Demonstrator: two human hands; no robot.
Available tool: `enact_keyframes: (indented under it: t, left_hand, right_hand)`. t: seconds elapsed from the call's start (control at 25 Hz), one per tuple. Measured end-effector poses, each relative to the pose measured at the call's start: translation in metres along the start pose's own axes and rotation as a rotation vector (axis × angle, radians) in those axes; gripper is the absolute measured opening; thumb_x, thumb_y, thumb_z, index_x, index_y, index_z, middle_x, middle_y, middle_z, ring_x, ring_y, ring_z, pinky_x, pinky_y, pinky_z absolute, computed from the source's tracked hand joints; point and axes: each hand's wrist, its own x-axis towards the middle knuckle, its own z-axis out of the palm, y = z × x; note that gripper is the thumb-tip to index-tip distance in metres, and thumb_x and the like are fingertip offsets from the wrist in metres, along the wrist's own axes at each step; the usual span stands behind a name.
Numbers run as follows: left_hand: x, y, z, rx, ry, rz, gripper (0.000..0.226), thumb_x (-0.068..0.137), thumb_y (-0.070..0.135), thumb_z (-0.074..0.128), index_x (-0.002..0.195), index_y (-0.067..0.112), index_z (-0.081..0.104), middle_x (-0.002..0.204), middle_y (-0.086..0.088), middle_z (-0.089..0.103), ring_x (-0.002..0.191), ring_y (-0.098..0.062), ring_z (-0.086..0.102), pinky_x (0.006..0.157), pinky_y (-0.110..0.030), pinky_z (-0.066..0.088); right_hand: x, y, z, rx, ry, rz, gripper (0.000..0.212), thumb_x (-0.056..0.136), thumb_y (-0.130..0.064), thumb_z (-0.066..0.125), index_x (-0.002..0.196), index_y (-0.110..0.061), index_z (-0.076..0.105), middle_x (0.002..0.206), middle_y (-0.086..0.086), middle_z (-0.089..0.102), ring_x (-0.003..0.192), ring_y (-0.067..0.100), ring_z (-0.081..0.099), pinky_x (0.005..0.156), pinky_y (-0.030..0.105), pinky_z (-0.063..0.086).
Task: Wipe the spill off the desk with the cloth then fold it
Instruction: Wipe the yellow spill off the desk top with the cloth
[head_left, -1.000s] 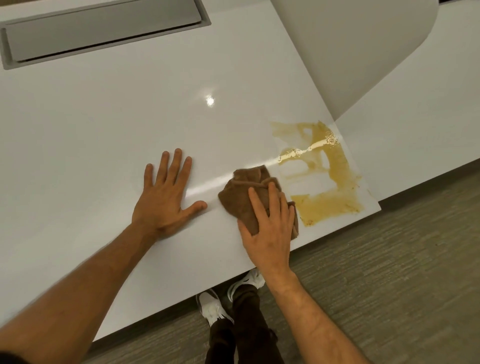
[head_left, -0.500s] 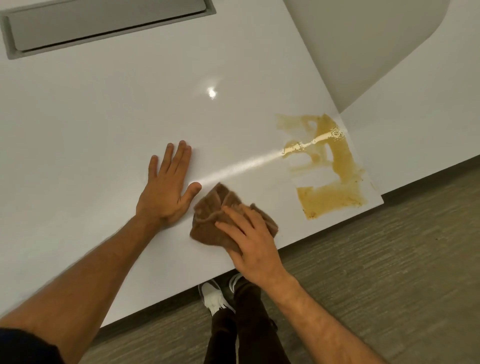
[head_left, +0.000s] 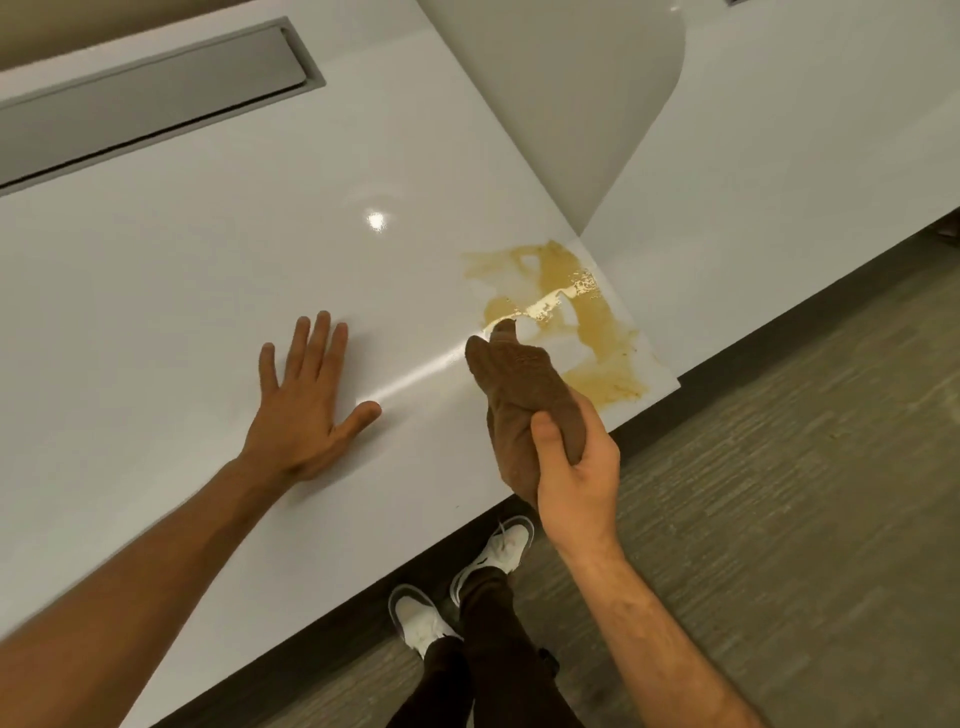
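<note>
Brown terry cloth (head_left: 524, 405) hangs bunched in the right hand (head_left: 574, 467), whose thumb and fingers are wrapped round its lower part; its upper end reaches toward the amber spill (head_left: 587, 312), and whether it touches I cannot tell. That smeared, glossy spill sits by the near right corner of the white desk (head_left: 208, 291). Well to the left, the left hand (head_left: 306, 405) lies flat on the desk, fingers spread, holding nothing. White sneakers (head_left: 415, 618) stand on the grey floor (head_left: 779, 519) below.
</note>
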Motion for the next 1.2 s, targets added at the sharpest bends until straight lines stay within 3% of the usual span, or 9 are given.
enact_keyframes:
  t: [0.12, 0.24, 0.44, 0.56, 0.72, 0.88, 1.0, 1.2]
  left_hand:
    - [0.034, 0.028, -0.003, 0.007, -0.054, 0.107, 0.099, 0.093, 0.080, 0.017, 0.167, 0.021, -0.011, 0.174, 0.003, -0.020, 0.160, -0.014, -0.024, 0.126, -0.047, -0.022]
    - [0.049, 0.040, 0.009, 0.046, -0.131, 0.110, 0.099, 0.093, 0.080, 0.015, 0.165, 0.019, -0.017, 0.173, 0.001, -0.027, 0.159, -0.016, -0.026, 0.129, -0.054, -0.012]
    - [0.049, 0.038, 0.025, 0.140, -0.068, 0.119, 0.097, 0.096, 0.081, 0.016, 0.165, 0.021, -0.017, 0.174, 0.000, -0.024, 0.162, -0.021, -0.018, 0.129, -0.059, -0.001]
    - [0.049, 0.039, 0.024, 0.134, -0.054, 0.126, 0.098, 0.095, 0.082, 0.016, 0.165, 0.022, -0.019, 0.174, 0.000, -0.023, 0.162, -0.022, -0.018, 0.129, -0.059, -0.001]
    - [0.049, 0.039, 0.023, 0.132, -0.062, 0.135, 0.101, 0.093, 0.084, 0.015, 0.165, 0.022, -0.019, 0.175, -0.002, -0.022, 0.162, -0.023, -0.019, 0.128, -0.055, -0.008]
    - [0.052, 0.038, 0.025, 0.148, -0.076, 0.147, 0.090, 0.099, 0.070, 0.013, 0.166, 0.016, -0.014, 0.174, -0.007, -0.022, 0.161, -0.026, -0.019, 0.129, -0.055, -0.008]
    - [0.053, 0.034, 0.025, 0.184, -0.064, 0.150, 0.080, 0.101, 0.052, 0.014, 0.167, 0.011, -0.008, 0.175, -0.012, -0.015, 0.162, -0.031, -0.013, 0.129, -0.061, 0.001]
    - [0.054, 0.036, 0.027, 0.175, -0.088, 0.150, 0.079, 0.103, 0.050, 0.018, 0.165, 0.015, -0.016, 0.174, -0.010, -0.023, 0.161, -0.027, -0.020, 0.129, -0.059, -0.003]
  right_hand:
    - [0.011, -0.003, -0.011, -0.019, 0.093, -0.025, 0.040, 0.095, -0.032, 0.059, 0.135, -0.028, 0.061, 0.123, -0.014, 0.069, 0.120, 0.007, 0.064, 0.102, 0.031, 0.055]
    - [0.022, 0.007, -0.009, -0.194, 0.138, -0.119, 0.043, 0.096, -0.037, 0.058, 0.137, -0.047, 0.052, 0.145, -0.015, 0.055, 0.138, 0.004, 0.049, 0.110, 0.026, 0.045]
    - [0.025, 0.054, 0.011, -0.715, 0.084, -0.085, 0.058, 0.097, -0.037, 0.065, 0.150, -0.021, 0.048, 0.164, 0.008, 0.035, 0.153, 0.032, 0.028, 0.120, 0.058, 0.033]
    - [0.024, 0.071, 0.025, -0.971, 0.014, -0.086, 0.080, 0.093, -0.059, 0.058, 0.160, -0.027, 0.027, 0.170, 0.012, 0.019, 0.155, 0.042, 0.013, 0.125, 0.056, 0.015]
    - [0.036, 0.078, 0.043, -1.046, 0.189, -0.093, 0.074, 0.093, -0.064, 0.048, 0.156, -0.028, 0.036, 0.163, 0.013, 0.033, 0.150, 0.042, 0.029, 0.120, 0.058, 0.029]
    - [0.055, 0.076, 0.078, -1.031, 0.252, -0.175, 0.064, 0.094, -0.056, 0.055, 0.151, -0.027, 0.046, 0.157, 0.012, 0.043, 0.146, 0.040, 0.036, 0.120, 0.053, 0.029]
    - [0.059, 0.077, 0.083, -0.982, 0.211, -0.270, 0.056, 0.096, -0.047, 0.061, 0.147, -0.027, 0.052, 0.153, 0.010, 0.048, 0.143, 0.038, 0.040, 0.120, 0.052, 0.030]
    - [0.022, 0.088, 0.046, -0.891, -0.043, -0.439, 0.051, 0.094, -0.037, 0.063, 0.144, -0.026, 0.057, 0.152, 0.005, 0.052, 0.143, 0.033, 0.043, 0.119, 0.050, 0.033]
